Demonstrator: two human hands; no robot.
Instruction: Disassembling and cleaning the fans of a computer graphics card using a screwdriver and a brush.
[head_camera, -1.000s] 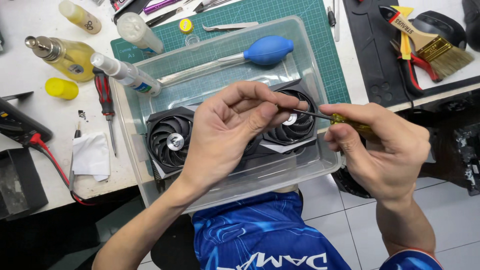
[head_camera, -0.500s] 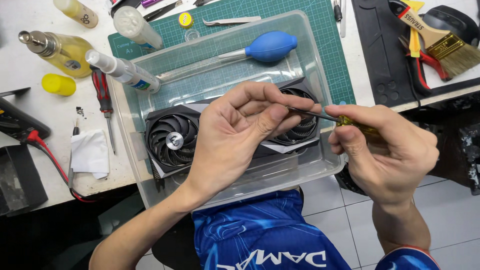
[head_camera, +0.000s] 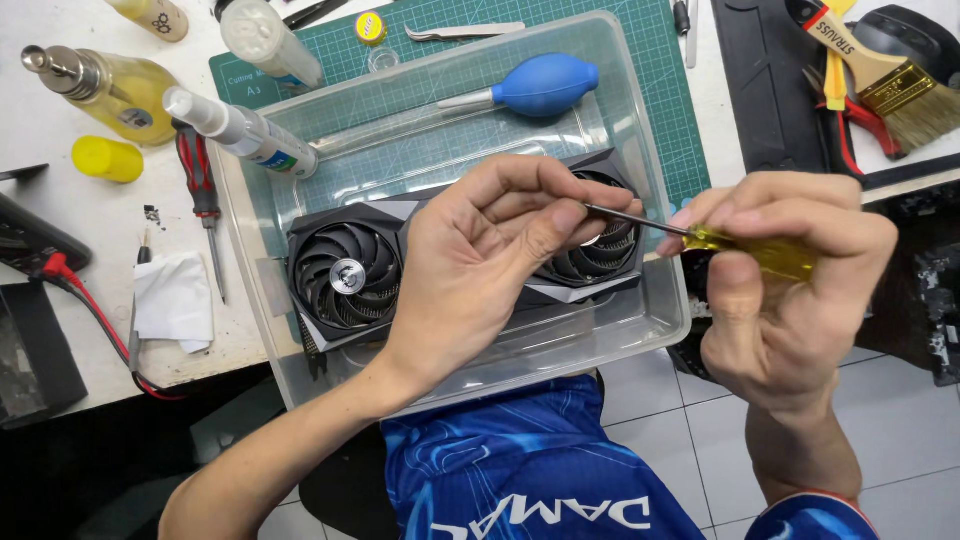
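A black graphics card (head_camera: 345, 270) with round fans lies in a clear plastic tub (head_camera: 640, 130). My left hand (head_camera: 480, 270) hovers over the card's middle, thumb and fingers pinched around the metal tip of a screwdriver. My right hand (head_camera: 790, 290) grips the yellow handle of that screwdriver (head_camera: 750, 248), held level beyond the tub's right wall. The card's middle fan is hidden under my left hand.
A blue air blower (head_camera: 540, 88) and a white tube (head_camera: 240, 130) rest in the tub. On the desk lie a red screwdriver (head_camera: 205, 205), yellow oil bottle (head_camera: 95, 90), yellow cap (head_camera: 108, 158), white tissue (head_camera: 172, 300), tweezers (head_camera: 465, 32), and a paintbrush (head_camera: 890, 85).
Both hands with the screwdriver have shifted slightly to the right. The left fingers have closed more tightly on the shaft's tip.
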